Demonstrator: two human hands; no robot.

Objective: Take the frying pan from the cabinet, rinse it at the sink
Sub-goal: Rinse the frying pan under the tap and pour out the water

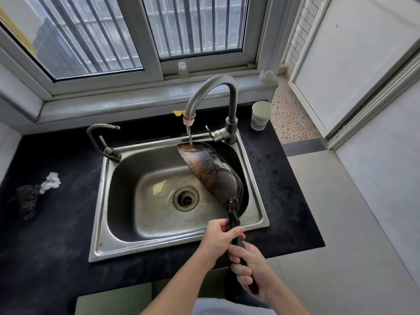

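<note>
Rinse the tilted pan all round

Both hands grip the black handle: left hand [219,235] nearer the bowl, right hand [248,267] behind it. Beyond them the frying pan [209,169] stands on edge in the sink [113,201], its far rim under the tap's [189,120] stream; turn it slowly, keeping hold firm

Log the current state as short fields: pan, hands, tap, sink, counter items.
pan: tilted on edge in the sink, underside facing the camera, wet
left hand: gripping the handle nearer the pan
right hand: gripping the handle lower down
tap: running, stream hitting the pan's upper rim
sink: drain open, no other dishes
counter items: cup at right rear, scrubber at left
</note>
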